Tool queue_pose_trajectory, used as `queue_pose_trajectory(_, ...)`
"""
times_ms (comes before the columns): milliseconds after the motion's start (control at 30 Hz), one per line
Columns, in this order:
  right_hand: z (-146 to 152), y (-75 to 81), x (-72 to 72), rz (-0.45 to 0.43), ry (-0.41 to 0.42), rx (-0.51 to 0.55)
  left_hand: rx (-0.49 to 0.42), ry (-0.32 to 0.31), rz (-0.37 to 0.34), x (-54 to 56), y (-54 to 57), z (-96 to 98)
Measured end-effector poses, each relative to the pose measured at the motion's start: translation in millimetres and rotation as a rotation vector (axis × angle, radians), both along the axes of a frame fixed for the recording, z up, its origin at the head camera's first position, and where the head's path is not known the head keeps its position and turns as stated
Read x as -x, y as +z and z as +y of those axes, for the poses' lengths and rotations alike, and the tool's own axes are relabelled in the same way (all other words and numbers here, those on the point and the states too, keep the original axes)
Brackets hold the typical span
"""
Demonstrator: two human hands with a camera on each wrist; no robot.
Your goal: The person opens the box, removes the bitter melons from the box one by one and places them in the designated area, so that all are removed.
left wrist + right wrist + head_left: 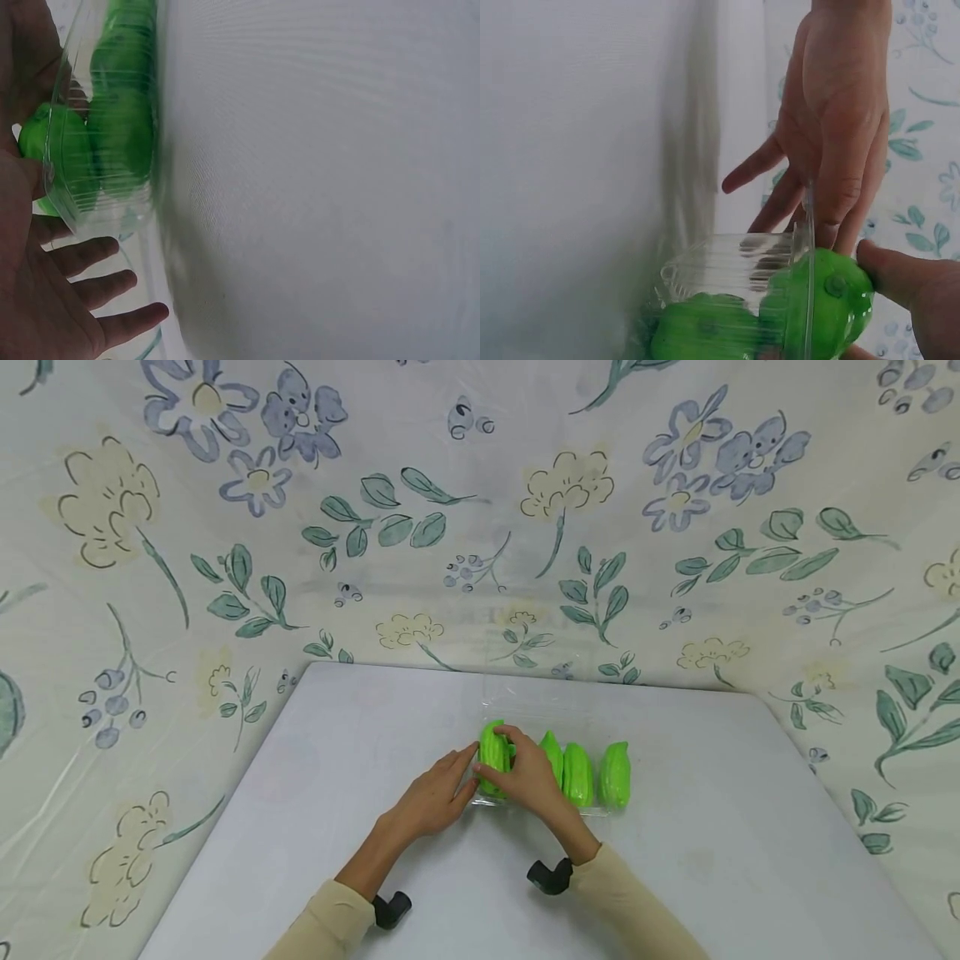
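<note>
In the head view, my right hand [531, 774] grips a bright green, ridged, elongated vegetable-like piece [491, 752] between thumb and fingers. That piece is at the left end of a clear plastic box [491, 802]. In the right wrist view the green piece [840, 289] sits partly above the box rim, on top of another green piece [705, 330]. My left hand [433, 795] is at the box's left end, fingers extended and spread, close against the box wall [112, 217] in the left wrist view. Whether its fingertips also touch the piece is hard to tell.
Further green pieces lie to the right in the box, one [577, 774] next to the right hand and another [615, 774] at the right end. A transparent lid [536, 689] extends behind. Flower-patterned cloth [480, 543] surrounds the white table [720, 827].
</note>
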State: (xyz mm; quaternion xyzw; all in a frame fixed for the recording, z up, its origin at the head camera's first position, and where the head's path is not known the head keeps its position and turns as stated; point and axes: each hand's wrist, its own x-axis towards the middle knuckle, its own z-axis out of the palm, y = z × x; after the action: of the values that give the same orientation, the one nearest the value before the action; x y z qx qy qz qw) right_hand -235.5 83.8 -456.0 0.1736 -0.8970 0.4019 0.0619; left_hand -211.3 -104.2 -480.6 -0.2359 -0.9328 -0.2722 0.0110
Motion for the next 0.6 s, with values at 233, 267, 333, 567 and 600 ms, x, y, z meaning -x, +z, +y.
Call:
queue_pose_trajectory(233,0.8,0.3,-3.2,-0.056,-0.058,0.089,0.000,0.005,0.000,0.7,-2.3,0.6)
queue_pose_trajectory(267,2.2,0.4,-3.6,-0.067,-0.056,0.108,-0.001,0.006,-0.001,0.9,-3.0,0.6)
queue_pose_trajectory(333,5.4,1.5,-4.6,-0.089,-0.056,0.133,-0.005,0.007,0.003,1.1,-4.2,0.4)
queue_pose_trajectory(567,23.3,12.0,-2.6,-0.165,-0.103,0.193,0.006,0.016,0.004,2.1,-5.3,-0.4)
queue_pose_trajectory(600,26.8,14.0,-1.7,-0.165,-0.111,0.199,0.005,0.017,0.001,2.0,-5.2,-0.7)
